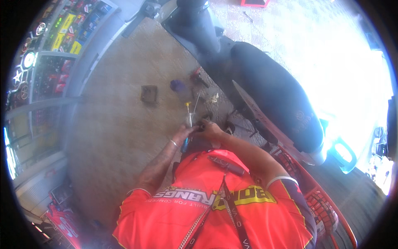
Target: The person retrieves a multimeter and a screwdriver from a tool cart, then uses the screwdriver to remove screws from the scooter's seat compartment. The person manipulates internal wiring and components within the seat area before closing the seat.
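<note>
My left hand (183,133) and my right hand (212,130) meet in front of my body with fingers bent inward. Between them is a small dark part (202,126), mostly hidden by my fingers, and its kind does not show. Just beyond my left fingers is a clear or shiny container (190,118). A thin piece with a yellow top (188,105) and a slim metal rod (197,101) stick up by it. A blue handle-like object (185,145) shows below my left hand. Both hands seem closed, the right one on the dark part.
A scooter with a long black seat (269,79) stands to the right. On the tiled floor lie a square tray (149,93), a purple-blue bundle (177,86) and a red-and-black tool (200,77). Glass display shelves (54,66) line the left; a red rack (323,207) is at right.
</note>
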A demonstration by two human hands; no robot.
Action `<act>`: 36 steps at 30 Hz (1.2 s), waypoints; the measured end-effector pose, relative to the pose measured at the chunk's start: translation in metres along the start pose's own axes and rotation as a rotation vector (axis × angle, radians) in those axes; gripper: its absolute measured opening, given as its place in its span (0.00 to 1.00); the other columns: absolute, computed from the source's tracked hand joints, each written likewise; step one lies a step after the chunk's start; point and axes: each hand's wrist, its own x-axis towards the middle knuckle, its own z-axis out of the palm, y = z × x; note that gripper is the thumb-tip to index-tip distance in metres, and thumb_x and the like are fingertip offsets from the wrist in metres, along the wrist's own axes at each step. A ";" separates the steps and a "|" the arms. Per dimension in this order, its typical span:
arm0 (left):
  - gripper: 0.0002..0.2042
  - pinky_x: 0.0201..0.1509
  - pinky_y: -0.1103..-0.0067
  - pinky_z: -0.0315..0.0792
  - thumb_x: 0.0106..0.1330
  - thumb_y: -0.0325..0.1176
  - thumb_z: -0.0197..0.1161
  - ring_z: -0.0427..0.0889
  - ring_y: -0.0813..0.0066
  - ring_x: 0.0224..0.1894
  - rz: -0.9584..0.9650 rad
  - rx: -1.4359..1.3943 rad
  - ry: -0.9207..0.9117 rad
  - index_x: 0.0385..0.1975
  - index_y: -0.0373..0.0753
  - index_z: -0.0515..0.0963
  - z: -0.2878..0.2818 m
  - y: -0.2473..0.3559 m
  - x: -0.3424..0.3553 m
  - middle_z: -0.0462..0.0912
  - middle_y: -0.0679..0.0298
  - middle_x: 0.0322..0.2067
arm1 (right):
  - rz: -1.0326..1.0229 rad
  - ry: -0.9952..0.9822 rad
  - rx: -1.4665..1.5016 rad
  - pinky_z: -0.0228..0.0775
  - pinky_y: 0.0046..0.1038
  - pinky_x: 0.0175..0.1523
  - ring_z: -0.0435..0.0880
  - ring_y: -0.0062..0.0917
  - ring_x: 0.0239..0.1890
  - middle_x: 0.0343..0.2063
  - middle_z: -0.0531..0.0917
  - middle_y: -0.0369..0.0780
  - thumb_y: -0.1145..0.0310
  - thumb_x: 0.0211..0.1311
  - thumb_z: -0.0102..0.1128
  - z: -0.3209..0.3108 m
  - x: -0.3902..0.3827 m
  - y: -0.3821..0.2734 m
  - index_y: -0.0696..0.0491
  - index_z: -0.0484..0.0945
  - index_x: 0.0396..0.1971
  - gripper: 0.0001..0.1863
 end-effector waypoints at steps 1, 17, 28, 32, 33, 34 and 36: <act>0.12 0.26 0.84 0.67 0.68 0.42 0.72 0.75 0.85 0.25 -0.036 0.056 0.012 0.43 0.42 0.81 -0.007 -0.003 0.009 0.80 0.74 0.27 | -0.004 0.004 0.030 0.76 0.40 0.62 0.86 0.42 0.56 0.51 0.86 0.50 0.40 0.49 0.78 0.001 0.006 0.002 0.54 0.76 0.62 0.45; 0.20 0.33 0.80 0.73 0.65 0.42 0.76 0.80 0.81 0.32 -0.426 0.182 -0.021 0.48 0.39 0.78 -0.108 -0.246 0.236 0.85 0.68 0.37 | 0.431 0.229 -0.220 0.73 0.39 0.65 0.82 0.42 0.60 0.55 0.84 0.50 0.42 0.52 0.75 0.124 0.229 0.345 0.54 0.81 0.57 0.38; 0.23 0.31 0.79 0.76 0.65 0.47 0.75 0.81 0.79 0.28 -0.464 0.366 0.154 0.47 0.38 0.74 -0.168 -0.393 0.376 0.81 0.68 0.28 | 0.541 0.395 -0.172 0.74 0.42 0.61 0.82 0.45 0.55 0.53 0.83 0.50 0.59 0.51 0.75 0.158 0.372 0.542 0.51 0.79 0.58 0.32; 0.21 0.27 0.79 0.72 0.65 0.46 0.75 0.76 0.81 0.23 -0.322 0.133 0.252 0.46 0.39 0.74 -0.177 -0.416 0.401 0.78 0.70 0.24 | 0.514 0.486 -0.155 0.71 0.41 0.65 0.80 0.41 0.61 0.51 0.85 0.46 0.59 0.53 0.75 0.152 0.408 0.558 0.51 0.78 0.60 0.33; 0.20 0.27 0.79 0.72 0.66 0.44 0.74 0.76 0.81 0.23 -0.347 0.187 0.268 0.46 0.39 0.74 -0.179 -0.420 0.407 0.78 0.70 0.24 | 0.530 0.501 -0.172 0.70 0.41 0.66 0.79 0.42 0.61 0.53 0.84 0.47 0.58 0.53 0.75 0.150 0.408 0.557 0.52 0.77 0.62 0.35; 0.19 0.27 0.79 0.72 0.66 0.43 0.74 0.75 0.81 0.23 -0.349 0.240 0.278 0.45 0.39 0.74 -0.185 -0.424 0.414 0.77 0.70 0.24 | 0.517 0.535 -0.206 0.70 0.41 0.67 0.78 0.42 0.62 0.54 0.83 0.48 0.58 0.53 0.75 0.151 0.406 0.553 0.52 0.75 0.63 0.37; 0.17 0.28 0.79 0.72 0.66 0.41 0.73 0.75 0.81 0.23 -0.352 0.298 0.299 0.45 0.39 0.74 -0.195 -0.431 0.431 0.77 0.70 0.24 | 0.461 0.623 -0.175 0.69 0.45 0.67 0.76 0.49 0.62 0.59 0.78 0.53 0.55 0.54 0.74 0.157 0.401 0.544 0.49 0.71 0.67 0.40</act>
